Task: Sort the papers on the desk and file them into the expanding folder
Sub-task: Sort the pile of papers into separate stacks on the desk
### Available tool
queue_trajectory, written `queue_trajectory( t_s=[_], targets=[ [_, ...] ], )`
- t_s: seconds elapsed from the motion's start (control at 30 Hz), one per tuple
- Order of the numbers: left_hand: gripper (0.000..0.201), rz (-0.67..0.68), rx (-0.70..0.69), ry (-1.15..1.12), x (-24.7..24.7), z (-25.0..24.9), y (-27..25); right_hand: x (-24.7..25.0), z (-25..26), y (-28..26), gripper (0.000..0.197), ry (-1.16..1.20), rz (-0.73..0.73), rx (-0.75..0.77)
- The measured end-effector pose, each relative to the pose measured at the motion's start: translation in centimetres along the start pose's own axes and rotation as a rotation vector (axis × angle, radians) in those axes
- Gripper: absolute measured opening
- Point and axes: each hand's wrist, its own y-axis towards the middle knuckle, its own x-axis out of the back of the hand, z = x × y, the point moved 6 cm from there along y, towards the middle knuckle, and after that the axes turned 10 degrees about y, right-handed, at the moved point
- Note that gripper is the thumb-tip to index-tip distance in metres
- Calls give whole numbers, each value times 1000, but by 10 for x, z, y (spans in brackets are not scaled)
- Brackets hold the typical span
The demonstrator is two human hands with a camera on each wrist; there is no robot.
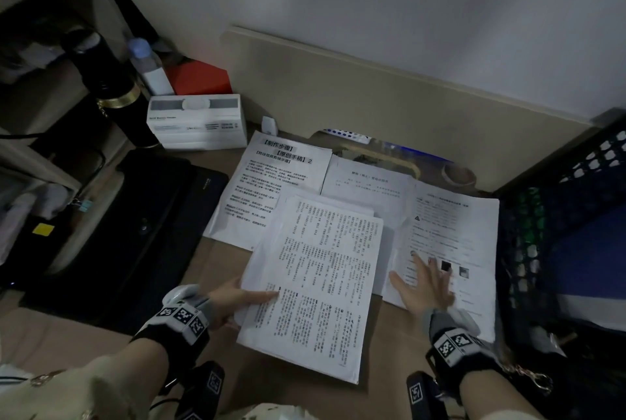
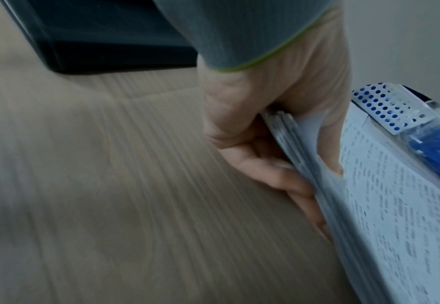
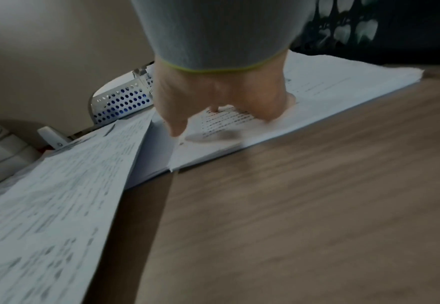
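A thick stack of printed papers point(image 1: 311, 287) lies tilted in front of me, its left edge lifted off the wooden desk point(image 1: 216, 263). My left hand point(image 1: 237, 301) grips that edge, thumb on top and fingers point(image 2: 273, 172) underneath. To the right lies a second pile of printed sheets point(image 1: 454, 233). My right hand point(image 1: 423, 280) presses flat on it with spread fingers point(image 3: 177, 125). More sheets point(image 1: 267, 182) are spread behind. A black folder-like case point(image 1: 142, 223) lies flat at the left.
A white tissue box point(image 1: 198, 123), a black flask point(image 1: 111, 87), a bottle point(image 1: 149, 63) and a red box point(image 1: 200, 79) stand at the back left. A black perforated crate point(image 1: 562, 216) borders the right. A white pen tray with blue dots point(image 2: 385, 105) sits behind the papers.
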Motion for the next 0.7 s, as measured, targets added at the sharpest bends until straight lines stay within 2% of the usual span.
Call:
queue_trajectory(
  t_s=[0.1,0.27,0.33,0.4,0.47,0.53,0.6,0.63,0.7],
  targets=[
    [86,25,1,1,0,-1,-1,1,-8,6,79,-42,41,-5],
    [65,24,-31,-70,-3,-7,-2,7,-18,13,80,4,62,-14],
    [73,12,-60,-123,-3,-7,-4,11,-14,8,76,37,-3,-34],
    [79,10,-81,-148,-3,-9,-2,18,-5,-3,69,87,-132,-7],
    [71,-18,-110,-163,-2,-11,-6,24,8,-22,58,133,-273,80],
    [54,-38,-151,-176,-3,-15,-13,24,18,-41,41,211,-332,126],
    [48,-47,-183,-185,-5,-18,-16,13,23,-53,20,311,-226,98],
    [47,-52,-205,-189,-5,-19,-20,6,25,-60,22,385,-134,82],
    [49,-66,-232,-208,-5,-23,-24,-10,28,-69,38,503,35,46]
  ],
)
